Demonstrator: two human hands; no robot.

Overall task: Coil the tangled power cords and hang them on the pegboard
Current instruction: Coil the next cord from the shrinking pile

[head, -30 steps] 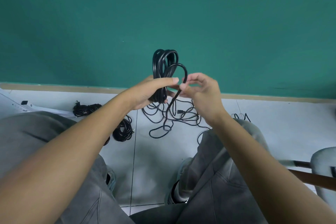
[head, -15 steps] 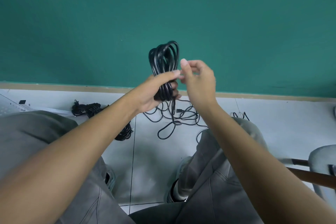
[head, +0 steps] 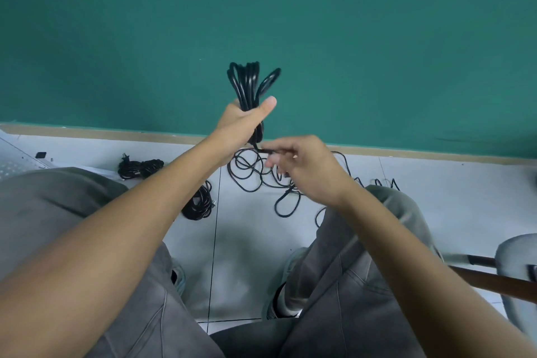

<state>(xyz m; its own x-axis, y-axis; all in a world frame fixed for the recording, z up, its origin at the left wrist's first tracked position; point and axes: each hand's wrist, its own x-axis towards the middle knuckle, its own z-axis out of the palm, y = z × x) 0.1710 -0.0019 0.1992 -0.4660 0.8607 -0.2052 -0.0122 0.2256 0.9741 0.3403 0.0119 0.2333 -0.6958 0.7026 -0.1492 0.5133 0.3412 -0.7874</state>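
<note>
My left hand grips a bundle of black power cord loops, held upright in front of the green wall. Just below it, my right hand pinches the cord's free strand where it leaves the bundle; this hand is motion-blurred. The rest of the same cord lies in loose tangled loops on the white floor beneath both hands. No pegboard is in view.
Two coiled black cords lie on the floor at left, one by the wall, one nearer my left knee. More cord shows past my right knee. A chair edge stands at right. A pale perforated panel is at far left.
My left hand has lifted the bundle a little higher. My right hand dropped from beside the loops to below the bundle and now pinches the strand there.
</note>
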